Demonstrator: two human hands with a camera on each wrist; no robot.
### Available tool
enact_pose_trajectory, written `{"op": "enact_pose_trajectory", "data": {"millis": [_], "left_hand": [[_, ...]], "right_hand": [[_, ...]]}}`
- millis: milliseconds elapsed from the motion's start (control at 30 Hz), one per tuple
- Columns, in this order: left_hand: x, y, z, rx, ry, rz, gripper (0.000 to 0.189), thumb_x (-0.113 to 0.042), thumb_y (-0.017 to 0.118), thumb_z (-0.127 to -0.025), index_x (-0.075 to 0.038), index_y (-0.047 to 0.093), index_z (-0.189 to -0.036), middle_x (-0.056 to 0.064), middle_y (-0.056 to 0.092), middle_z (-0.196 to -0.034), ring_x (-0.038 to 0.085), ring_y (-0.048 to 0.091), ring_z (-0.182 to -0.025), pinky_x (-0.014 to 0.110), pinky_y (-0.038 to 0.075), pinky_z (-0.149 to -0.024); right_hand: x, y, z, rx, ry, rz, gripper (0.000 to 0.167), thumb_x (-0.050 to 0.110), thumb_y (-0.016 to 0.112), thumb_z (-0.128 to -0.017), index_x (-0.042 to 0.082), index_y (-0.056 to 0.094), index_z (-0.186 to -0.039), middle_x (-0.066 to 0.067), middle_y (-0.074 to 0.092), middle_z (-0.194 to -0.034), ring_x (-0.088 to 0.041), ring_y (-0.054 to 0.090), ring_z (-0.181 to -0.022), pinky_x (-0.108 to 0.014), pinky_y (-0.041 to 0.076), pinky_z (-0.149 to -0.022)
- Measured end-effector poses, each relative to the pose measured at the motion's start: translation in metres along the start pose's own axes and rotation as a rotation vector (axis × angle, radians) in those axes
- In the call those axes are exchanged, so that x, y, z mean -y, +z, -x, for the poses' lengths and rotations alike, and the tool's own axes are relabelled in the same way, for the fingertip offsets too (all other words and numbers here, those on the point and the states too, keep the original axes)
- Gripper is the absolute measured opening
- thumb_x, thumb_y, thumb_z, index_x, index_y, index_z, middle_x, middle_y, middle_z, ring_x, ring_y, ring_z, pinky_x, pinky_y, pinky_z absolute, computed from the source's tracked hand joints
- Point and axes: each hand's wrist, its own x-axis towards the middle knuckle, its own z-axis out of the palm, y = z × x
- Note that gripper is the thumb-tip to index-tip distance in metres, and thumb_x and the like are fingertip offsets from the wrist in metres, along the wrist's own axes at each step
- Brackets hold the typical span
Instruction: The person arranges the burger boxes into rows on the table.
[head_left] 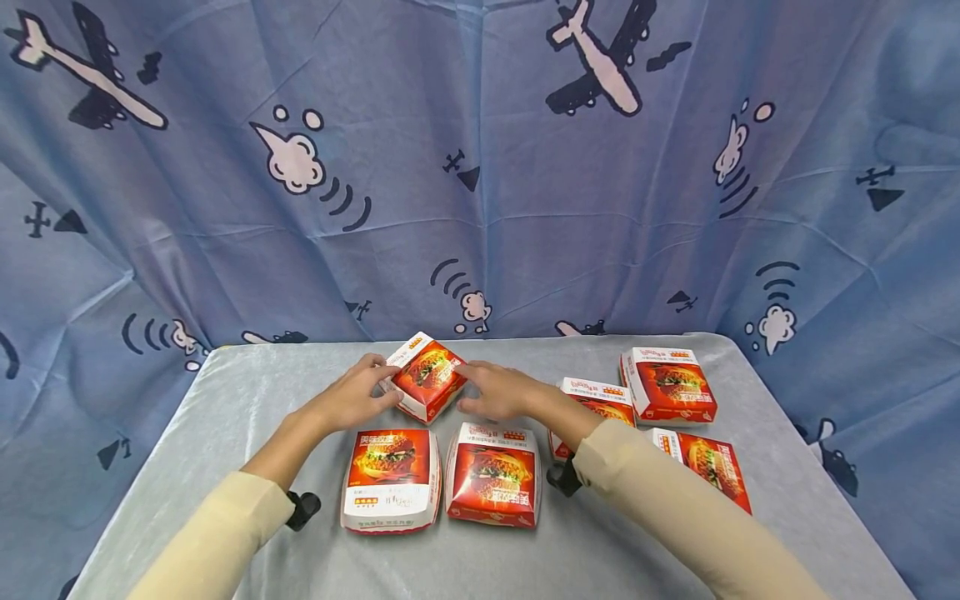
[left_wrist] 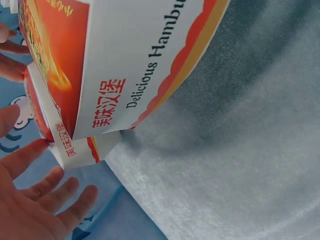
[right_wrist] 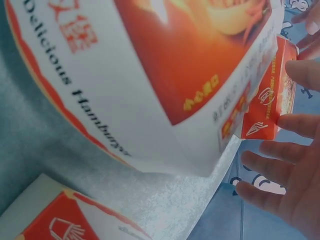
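A red and white hamburger box (head_left: 427,377) sits turned at an angle near the back of the table. My left hand (head_left: 352,397) is at its left side, fingers spread, with a fingertip against its corner in the left wrist view. On the opposite side, my right hand (head_left: 497,390) touches the box's edge; its fingers look extended and apart in the right wrist view. Two more hamburger boxes, a left one (head_left: 392,481) and a right one (head_left: 493,475), stand in front of the turned box, between my forearms.
Under my right forearm are a partly hidden hamburger box (head_left: 600,398) and another box (head_left: 708,468); a third box (head_left: 670,385) stands behind them. A grey cloth covers the table (head_left: 360,567). A blue printed curtain (head_left: 480,250) hangs right behind its back edge.
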Motion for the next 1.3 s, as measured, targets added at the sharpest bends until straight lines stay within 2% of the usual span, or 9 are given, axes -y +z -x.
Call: {"op": "enact_pose_trajectory", "data": {"millis": [133, 233, 433, 600, 833, 967, 1067, 1200, 1300], "left_hand": [[0.000, 0.000, 0.001, -0.002, -0.013, 0.002, 0.047, -0.027, 0.061, -0.097, -0.003, 0.057, -0.137, 0.028, 0.035, -0.149, 0.043, 0.045, -0.129, 0.060, 0.041, -0.102], [0.001, 0.001, 0.002, 0.008, -0.008, 0.017, 0.046, -0.027, 0.060, -0.098, -0.004, 0.056, -0.138, 0.026, 0.038, -0.149, 0.042, 0.044, -0.132, 0.060, 0.039, -0.105], [0.002, 0.002, 0.004, 0.016, -0.009, 0.044, 0.048, -0.027, 0.060, -0.099, -0.004, 0.054, -0.140, 0.022, 0.046, -0.144, 0.037, 0.047, -0.130, 0.057, 0.039, -0.106], [0.004, 0.001, 0.006, 0.002, 0.020, 0.046, 0.046, -0.026, 0.060, -0.099, -0.004, 0.056, -0.138, 0.021, 0.050, -0.139, 0.036, 0.049, -0.127, 0.057, 0.040, -0.104], [0.005, 0.001, 0.006, -0.029, 0.059, 0.042, 0.051, -0.024, 0.060, -0.098, 0.001, 0.051, -0.142, 0.020, 0.055, -0.128, 0.035, 0.055, -0.116, 0.053, 0.047, -0.096], [0.006, 0.003, 0.006, -0.037, 0.067, 0.030, 0.048, -0.022, 0.061, -0.097, 0.001, 0.054, -0.139, 0.016, 0.058, -0.119, 0.033, 0.056, -0.111, 0.050, 0.048, -0.092], [0.007, 0.004, 0.006, -0.046, 0.070, 0.037, 0.042, -0.021, 0.061, -0.097, -0.001, 0.059, -0.134, 0.017, 0.057, -0.123, 0.035, 0.055, -0.116, 0.052, 0.047, -0.096], [0.008, 0.006, 0.006, -0.054, 0.080, 0.034, 0.035, -0.021, 0.062, -0.097, -0.004, 0.064, -0.126, 0.023, 0.047, -0.142, 0.041, 0.046, -0.130, 0.058, 0.039, -0.105], [0.008, 0.007, 0.005, -0.053, 0.089, 0.020, 0.034, -0.021, 0.064, -0.095, -0.006, 0.065, -0.126, 0.024, 0.041, -0.150, 0.043, 0.039, -0.138, 0.060, 0.034, -0.109]], "right_hand": [[0.000, 0.000, -0.001, 0.000, 0.016, 0.000, 0.069, 0.036, 0.062, -0.096, 0.012, 0.036, -0.155, -0.016, 0.037, -0.156, -0.033, 0.036, -0.143, -0.051, 0.033, -0.113], [0.000, 0.000, 0.000, 0.005, 0.012, -0.006, 0.069, 0.034, 0.062, -0.096, 0.013, 0.034, -0.156, -0.015, 0.038, -0.155, -0.032, 0.037, -0.142, -0.050, 0.033, -0.112], [0.004, 0.001, 0.004, 0.085, -0.072, -0.063, 0.067, 0.030, 0.061, -0.098, 0.014, 0.033, -0.156, -0.012, 0.043, -0.153, -0.028, 0.041, -0.139, -0.045, 0.033, -0.113], [0.011, 0.002, 0.007, 0.146, -0.115, -0.061, 0.065, 0.031, 0.059, -0.099, 0.016, 0.032, -0.157, -0.008, 0.038, -0.157, -0.025, 0.036, -0.143, -0.043, 0.030, -0.115], [0.009, 0.003, 0.008, 0.119, -0.095, -0.058, 0.065, 0.031, 0.059, -0.099, 0.012, 0.034, -0.156, -0.009, 0.038, -0.156, -0.027, 0.036, -0.143, -0.044, 0.031, -0.115], [0.007, 0.003, 0.007, 0.104, -0.100, -0.058, 0.066, 0.031, 0.059, -0.099, 0.009, 0.033, -0.155, -0.010, 0.042, -0.154, -0.027, 0.040, -0.140, -0.044, 0.032, -0.114], [0.006, 0.002, 0.007, 0.098, -0.084, -0.067, 0.066, 0.031, 0.059, -0.099, 0.008, 0.033, -0.155, -0.011, 0.042, -0.154, -0.026, 0.039, -0.141, -0.043, 0.032, -0.115], [0.004, 0.001, 0.006, 0.090, -0.035, -0.065, 0.067, 0.032, 0.059, -0.098, 0.010, 0.033, -0.156, -0.011, 0.039, -0.156, -0.026, 0.035, -0.143, -0.045, 0.030, -0.115], [0.003, 0.001, 0.006, 0.078, -0.016, -0.050, 0.069, 0.035, 0.060, -0.097, 0.013, 0.032, -0.157, -0.010, 0.040, -0.155, -0.026, 0.035, -0.143, -0.046, 0.031, -0.115]]}}
